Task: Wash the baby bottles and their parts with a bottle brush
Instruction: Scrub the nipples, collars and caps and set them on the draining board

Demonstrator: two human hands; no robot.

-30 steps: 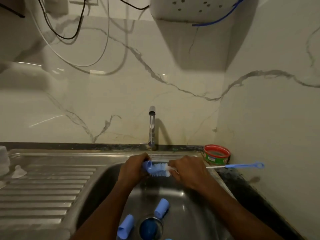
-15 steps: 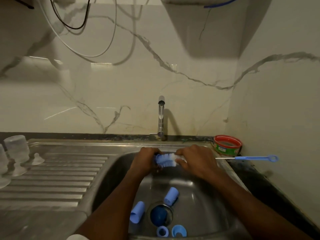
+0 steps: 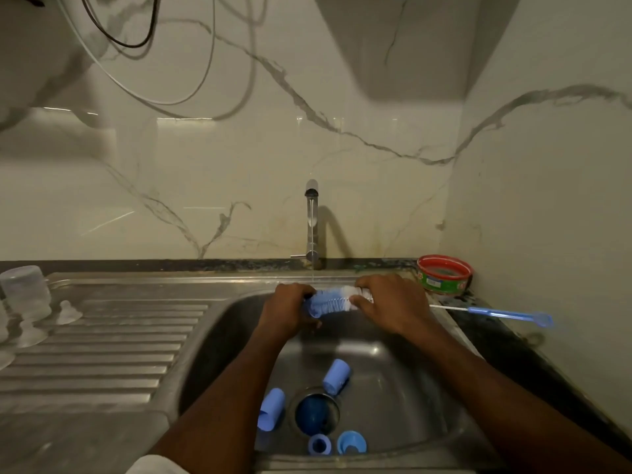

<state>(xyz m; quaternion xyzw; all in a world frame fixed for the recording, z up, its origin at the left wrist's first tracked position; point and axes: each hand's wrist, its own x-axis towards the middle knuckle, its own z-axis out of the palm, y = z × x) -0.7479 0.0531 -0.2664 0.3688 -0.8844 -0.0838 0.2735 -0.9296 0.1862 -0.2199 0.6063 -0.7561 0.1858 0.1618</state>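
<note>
Both hands hold the bottle brush (image 3: 331,300) level over the sink (image 3: 403,378), under a thin stream from the tap (image 3: 312,223). My left hand (image 3: 290,313) grips the blue tip of the bristles. My right hand (image 3: 393,304) grips the white bristle end, and the blue handle (image 3: 506,315) sticks out to the right. In the basin lie two blue caps (image 3: 337,376) (image 3: 272,408), two blue collar rings (image 3: 319,444) (image 3: 351,443) and a blue part in the drain (image 3: 313,413). Clear bottles (image 3: 25,294) and a teat (image 3: 68,313) stand on the drainboard.
A red-rimmed green tub (image 3: 444,277) sits in the back right corner against the marble wall. The ribbed steel drainboard (image 3: 113,343) stretches to the left. A dark counter strip (image 3: 506,347) runs along the right wall. Cables hang above on the left.
The view has tilted down and left, bringing the rings and the clear bottles into sight. Both hands stay on the brush under the tap, working along its bristles.
</note>
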